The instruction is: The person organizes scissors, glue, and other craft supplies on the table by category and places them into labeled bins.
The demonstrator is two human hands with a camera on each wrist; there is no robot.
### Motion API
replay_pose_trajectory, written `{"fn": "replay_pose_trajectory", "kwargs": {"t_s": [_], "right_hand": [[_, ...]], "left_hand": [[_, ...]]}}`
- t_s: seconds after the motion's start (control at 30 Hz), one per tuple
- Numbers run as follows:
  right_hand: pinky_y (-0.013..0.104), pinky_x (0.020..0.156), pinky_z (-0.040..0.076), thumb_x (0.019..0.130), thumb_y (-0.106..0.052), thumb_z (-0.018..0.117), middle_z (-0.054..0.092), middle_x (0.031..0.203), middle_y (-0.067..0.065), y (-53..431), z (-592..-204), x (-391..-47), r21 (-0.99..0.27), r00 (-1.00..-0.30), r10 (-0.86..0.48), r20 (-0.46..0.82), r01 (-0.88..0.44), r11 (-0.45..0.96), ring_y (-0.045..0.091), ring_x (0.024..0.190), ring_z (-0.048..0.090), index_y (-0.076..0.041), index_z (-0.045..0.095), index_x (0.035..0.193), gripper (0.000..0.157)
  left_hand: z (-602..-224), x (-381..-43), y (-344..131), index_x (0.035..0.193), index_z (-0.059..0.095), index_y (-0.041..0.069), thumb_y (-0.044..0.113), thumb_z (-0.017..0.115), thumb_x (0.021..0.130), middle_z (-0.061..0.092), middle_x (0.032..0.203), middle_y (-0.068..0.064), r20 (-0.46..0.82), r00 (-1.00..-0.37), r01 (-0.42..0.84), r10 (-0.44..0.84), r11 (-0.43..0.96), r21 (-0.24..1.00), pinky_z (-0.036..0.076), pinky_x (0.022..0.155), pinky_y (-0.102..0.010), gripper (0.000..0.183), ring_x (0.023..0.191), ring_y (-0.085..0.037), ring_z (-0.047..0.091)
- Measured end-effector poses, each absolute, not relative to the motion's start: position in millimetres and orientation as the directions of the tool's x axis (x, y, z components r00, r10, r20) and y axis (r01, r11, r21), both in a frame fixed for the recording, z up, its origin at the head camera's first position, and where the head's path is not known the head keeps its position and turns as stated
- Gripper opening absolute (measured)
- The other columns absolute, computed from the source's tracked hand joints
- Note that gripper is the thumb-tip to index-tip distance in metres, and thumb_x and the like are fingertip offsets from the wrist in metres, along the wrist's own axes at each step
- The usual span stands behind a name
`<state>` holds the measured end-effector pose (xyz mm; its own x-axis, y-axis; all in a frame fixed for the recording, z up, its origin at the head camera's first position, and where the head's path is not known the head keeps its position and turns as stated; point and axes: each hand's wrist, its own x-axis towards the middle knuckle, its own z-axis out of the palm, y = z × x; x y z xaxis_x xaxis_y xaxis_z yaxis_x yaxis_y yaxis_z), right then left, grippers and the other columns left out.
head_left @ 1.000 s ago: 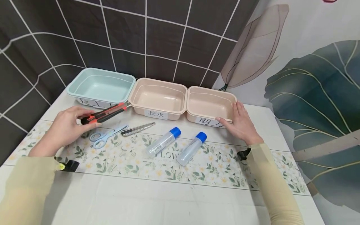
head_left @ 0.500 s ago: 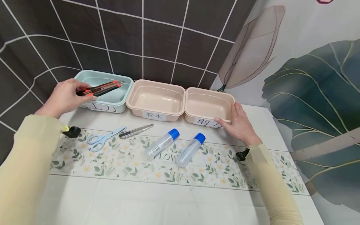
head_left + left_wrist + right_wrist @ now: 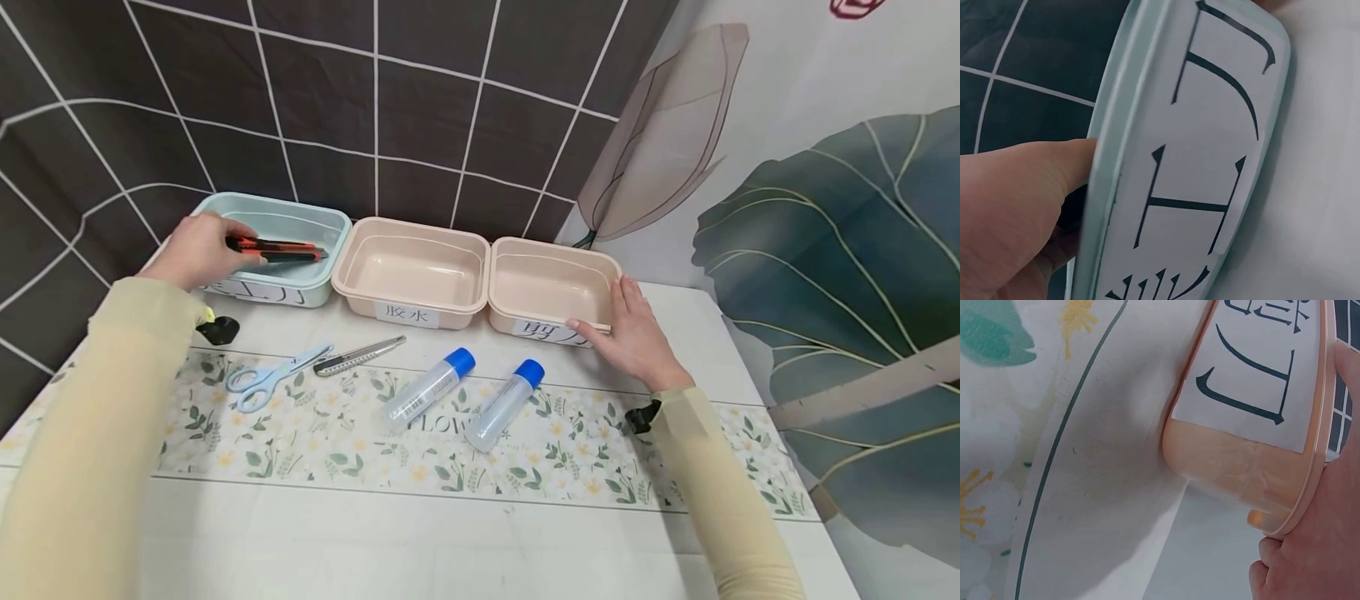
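Over the light blue bin [image 3: 341, 250] at the left, my left hand [image 3: 198, 250] pinches two red-and-black utility knives [image 3: 281, 251], which lie side by side inside the bin's opening. In the left wrist view the bin's lettered front label [image 3: 1197, 156] hides the knives almost wholly, and the left hand [image 3: 1016, 206] reaches over the rim. At the far right, my right hand [image 3: 641, 342] rests against the corner of a beige bin [image 3: 510, 317], fingers along its side and thumb at the front rim. The right wrist view shows this hand [image 3: 1316, 544] touching the bin's edge [image 3: 1241, 462].
A middle beige bin [image 3: 360, 304] stands between the other two. In front lie light blue scissors [image 3: 273, 379], a silver utility knife [image 3: 360, 356] and two clear glue bottles, one left [image 3: 429, 390] and one right [image 3: 504, 407], with blue caps. A dark tiled wall [image 3: 420, 108] rises behind.
My left hand has carried the two utility knives from in front of the blue bin, up over its rim and down into its opening. My right hand has stayed at the right bin.
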<state>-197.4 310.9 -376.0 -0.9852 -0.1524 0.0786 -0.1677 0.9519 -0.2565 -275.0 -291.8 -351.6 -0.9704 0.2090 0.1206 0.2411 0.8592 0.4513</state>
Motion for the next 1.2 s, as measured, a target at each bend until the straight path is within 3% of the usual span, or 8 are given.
{"fn": "replay_pose_trajectory", "kwargs": {"t_s": [0.17,0.37,0.53,0.83,1.2], "right_hand": [[0.057,0.121,0.008,0.095,-0.069,0.049,0.003,0.164,0.030,310.2,-376.0,-197.5,-0.259,-0.985,-0.151,0.078,-0.166,0.951,0.044,0.152,0.003,0.012,0.010,0.157,0.109],[0.058,0.121,0.008,0.095,-0.070,0.048,0.002,0.165,0.030,309.8,-376.1,-197.9,-0.260,-0.986,-0.148,0.073,-0.162,0.952,0.044,0.152,0.003,0.011,0.009,0.157,0.109],[0.058,0.121,0.007,0.095,-0.070,0.047,0.002,0.165,0.030,309.1,-375.6,-197.8,-0.262,-0.987,-0.150,0.064,-0.162,0.951,0.043,0.152,0.001,0.011,0.008,0.157,0.109],[0.057,0.121,0.007,0.096,-0.070,0.047,0.000,0.165,0.030,310.7,-375.0,-198.2,-0.257,-0.986,-0.154,0.058,-0.164,0.953,0.043,0.152,0.001,0.011,0.007,0.157,0.110],[0.056,0.121,0.006,0.095,-0.071,0.047,0.000,0.165,0.029,309.9,-376.3,-199.3,-0.264,-0.988,-0.145,0.053,-0.154,0.952,0.041,0.152,0.000,0.011,0.006,0.157,0.111]], "left_hand": [[-353.5,-275.3,-293.2,0.129,0.054,-0.018,0.007,0.074,0.087,0.054,0.122,-0.041,0.134,-0.977,0.207,0.164,0.874,0.439,0.042,0.088,-0.059,0.053,0.109,-0.052,0.047],[-349.4,-268.3,-290.7,0.141,0.044,-0.016,0.014,0.075,0.090,0.036,0.142,-0.042,0.111,-0.991,0.123,0.081,0.879,0.460,0.027,0.109,-0.068,0.067,0.133,-0.059,0.030],[-342.5,-261.2,-282.5,0.145,0.042,-0.014,0.019,0.075,0.092,0.037,0.146,-0.039,0.091,-0.993,0.105,0.070,0.873,0.477,0.026,0.111,-0.068,0.070,0.136,-0.056,0.030],[-332.0,-249.6,-267.6,0.143,0.046,-0.013,0.022,0.078,0.090,0.047,0.141,-0.037,0.179,-0.974,0.211,0.141,0.858,0.468,0.033,0.107,-0.065,0.071,0.131,-0.052,0.040],[-331.5,-224.6,-245.3,0.141,0.050,-0.010,0.025,0.083,0.087,0.049,0.141,-0.033,0.241,-0.947,0.304,0.214,0.841,0.448,0.035,0.108,-0.062,0.072,0.133,-0.050,0.041]]}}
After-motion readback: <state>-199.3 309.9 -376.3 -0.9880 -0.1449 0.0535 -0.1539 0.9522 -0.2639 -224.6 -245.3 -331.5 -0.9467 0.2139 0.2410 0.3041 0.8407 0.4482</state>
